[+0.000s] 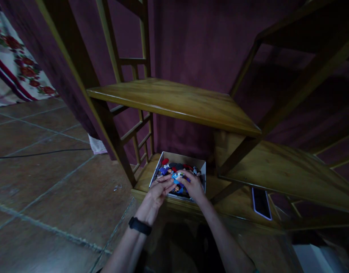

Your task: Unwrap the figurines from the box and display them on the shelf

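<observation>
A small light-blue and white toy figure (177, 176) is pinched between the fingers of both my hands, over a white cardboard box (203, 167). My left hand (160, 187) has it from the left side, below a wrist with a black band. From the right, my right hand (193, 185) closes its fingertips on the same figure. Inside the box lie several small colourful toy figures (178, 189), in red, blue, purple and black. My hands hide part of the pile and the box's front edge.
The box stands on the bottom board of a wooden shelf unit, under a middle shelf (168, 98). Slanted wooden posts (106, 129) rise at the left. A phone (261, 203) lies on the lower board to the right. A black cable (40, 154) crosses the tiled floor.
</observation>
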The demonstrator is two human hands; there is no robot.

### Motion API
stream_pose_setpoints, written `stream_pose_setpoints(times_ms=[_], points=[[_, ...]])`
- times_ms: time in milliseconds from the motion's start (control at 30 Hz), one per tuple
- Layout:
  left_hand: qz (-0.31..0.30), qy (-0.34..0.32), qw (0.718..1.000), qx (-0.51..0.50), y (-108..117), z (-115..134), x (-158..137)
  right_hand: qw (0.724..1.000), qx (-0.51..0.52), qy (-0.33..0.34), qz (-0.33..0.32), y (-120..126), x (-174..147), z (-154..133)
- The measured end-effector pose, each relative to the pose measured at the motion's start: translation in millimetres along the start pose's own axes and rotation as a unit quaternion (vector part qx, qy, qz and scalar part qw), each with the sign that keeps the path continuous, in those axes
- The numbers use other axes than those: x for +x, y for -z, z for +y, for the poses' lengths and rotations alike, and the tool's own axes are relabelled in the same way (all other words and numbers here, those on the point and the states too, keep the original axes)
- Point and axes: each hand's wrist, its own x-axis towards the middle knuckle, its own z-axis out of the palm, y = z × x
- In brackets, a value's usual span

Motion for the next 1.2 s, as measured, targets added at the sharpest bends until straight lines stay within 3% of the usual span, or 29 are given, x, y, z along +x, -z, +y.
stream_pose_setpoints(times_ms=[200,400,500,633,800,1000,1200], points=[[-0.006,0.021,1.0,0.012,3,0,7,1.0,0.003,-0.012,-0.009,-7,-3,4],[0.028,-0.035,0.999,0.024,-6,2,12,0.991,0.11,-0.062,0.039,-20,-5,18],[0.025,-0.006,0.999,-0.024,-5,0,16,0.983,0.144,-0.083,0.072,-17,-3,22],[0.008,0.033,0.998,-0.048,-2,-2,19,0.98,0.161,-0.106,0.051,-12,-1,20],[-0.006,-0.002,1.0,0.001,-5,-2,15,0.974,0.186,-0.117,0.046,-13,0,17],[-0.135,-0.128,0.98,0.072,-18,4,-1,0.979,0.195,-0.016,0.053,-5,0,7],[-0.179,-0.2,0.959,0.096,-22,12,-6,0.992,0.072,0.054,0.092,1,-4,-9]])
